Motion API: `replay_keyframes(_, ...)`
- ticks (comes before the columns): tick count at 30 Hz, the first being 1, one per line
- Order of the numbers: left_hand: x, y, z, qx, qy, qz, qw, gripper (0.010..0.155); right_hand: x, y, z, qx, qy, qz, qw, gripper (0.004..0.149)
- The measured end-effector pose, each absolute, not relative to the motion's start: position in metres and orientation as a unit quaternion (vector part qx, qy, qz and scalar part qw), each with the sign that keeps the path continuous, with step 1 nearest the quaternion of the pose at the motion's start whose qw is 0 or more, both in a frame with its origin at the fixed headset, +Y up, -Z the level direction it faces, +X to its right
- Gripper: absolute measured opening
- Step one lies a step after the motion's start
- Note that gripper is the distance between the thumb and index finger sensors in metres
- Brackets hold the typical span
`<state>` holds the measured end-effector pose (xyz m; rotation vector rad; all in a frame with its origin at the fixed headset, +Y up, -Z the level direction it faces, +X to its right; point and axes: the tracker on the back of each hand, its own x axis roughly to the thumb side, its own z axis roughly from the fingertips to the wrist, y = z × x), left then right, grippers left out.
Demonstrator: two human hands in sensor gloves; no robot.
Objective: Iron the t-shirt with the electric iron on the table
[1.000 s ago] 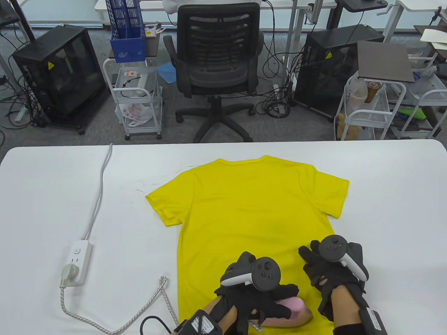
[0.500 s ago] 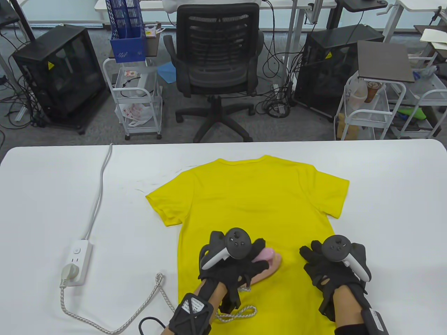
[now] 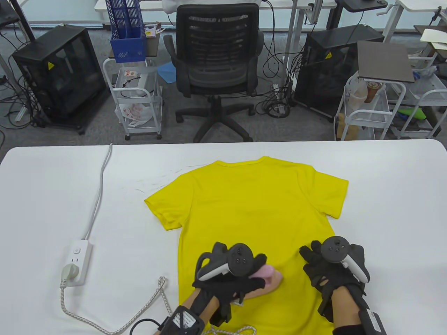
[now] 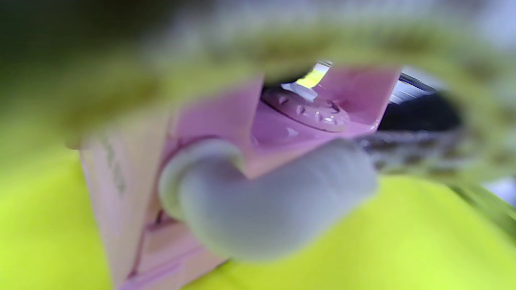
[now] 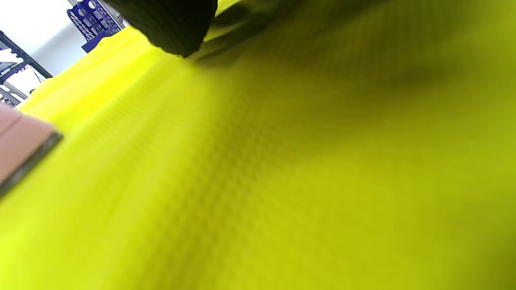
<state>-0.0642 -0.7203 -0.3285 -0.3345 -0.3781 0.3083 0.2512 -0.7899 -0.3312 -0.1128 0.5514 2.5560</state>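
A yellow t-shirt (image 3: pixel 251 206) lies flat on the white table (image 3: pixel 49 195), collar at the far side. My left hand (image 3: pixel 241 279) grips the handle of a pink electric iron (image 3: pixel 270 277) that rests on the shirt's lower part. The left wrist view shows the iron's pink rear (image 4: pixel 225 133) and grey cord sleeve (image 4: pixel 278 205) close up over the shirt (image 4: pixel 403 249). My right hand (image 3: pixel 326 270) rests flat with fingers spread on the shirt, right of the iron. The right wrist view shows the yellow fabric (image 5: pixel 282 181), a gloved fingertip (image 5: pixel 173 24) and the iron's edge (image 5: pixel 22 151).
A white power strip (image 3: pixel 76 261) lies at the table's left with the iron's plug in it. The braided cord (image 3: pixel 115 322) runs from it along the near edge to the iron. An office chair (image 3: pixel 216 66) and carts stand beyond the far edge.
My left hand slid the iron from the shirt's hem up and left, then back a little toward me. The right hand has stayed put.
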Motion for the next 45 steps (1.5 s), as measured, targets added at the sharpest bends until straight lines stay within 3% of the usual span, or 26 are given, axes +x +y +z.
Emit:
replay_keyframes(2,-0.101,-0.721,-0.346,-0.15,-0.096,0.185,0.967,0.074,0.252,-0.79,-0.331,-0.041,0.203,0.943,0.259,0.058)
replay_keyframes(5,-0.136,-0.721,-0.357,-0.129,-0.018,0.201,0.971,0.075,0.252,-0.79,-0.33,-0.041,0.203,0.943,0.26,0.058)
replay_keyframes(9,-0.159,-0.722,-0.363,-0.121,0.011,0.231,0.965,0.074,0.251,-0.79,-0.33,-0.043,0.203,0.944,0.257,0.059)
replay_keyframes(15,-0.13,-0.719,-0.354,-0.157,-0.125,0.269,0.942,0.073,0.246,-0.787,-0.331,-0.044,0.192,0.949,0.246,0.058)
replay_keyframes(18,-0.09,-0.714,-0.337,-0.167,-0.218,0.237,0.932,0.073,0.237,-0.782,-0.331,-0.025,0.173,0.958,0.226,0.059)
replay_keyframes(23,-0.035,-0.726,-0.307,-0.208,-0.334,0.159,0.905,0.072,0.223,-0.787,-0.332,-0.002,0.199,0.955,0.218,0.059)
replay_keyframes(25,-0.031,-0.727,-0.304,-0.205,-0.348,0.166,0.9,0.073,0.222,-0.792,-0.332,-0.003,0.203,0.955,0.218,0.06)
replay_keyframes(30,-0.054,-0.721,-0.317,-0.154,-0.23,0.133,0.952,0.074,0.223,-0.792,-0.331,-0.004,0.197,0.954,0.224,0.06)
replay_keyframes(34,-0.081,-0.722,-0.334,-0.174,-0.169,0.161,0.957,0.073,0.224,-0.793,-0.331,-0.005,0.203,0.952,0.23,0.06)
replay_keyframes(38,-0.069,-0.722,-0.326,-0.192,-0.204,0.157,0.947,0.071,0.223,-0.793,-0.331,-0.008,0.209,0.95,0.234,0.061)
replay_keyframes(45,-0.012,-0.716,-0.278,-0.237,-0.392,0.076,0.886,0.071,0.224,-0.793,-0.331,-0.009,0.208,0.948,0.239,0.06)
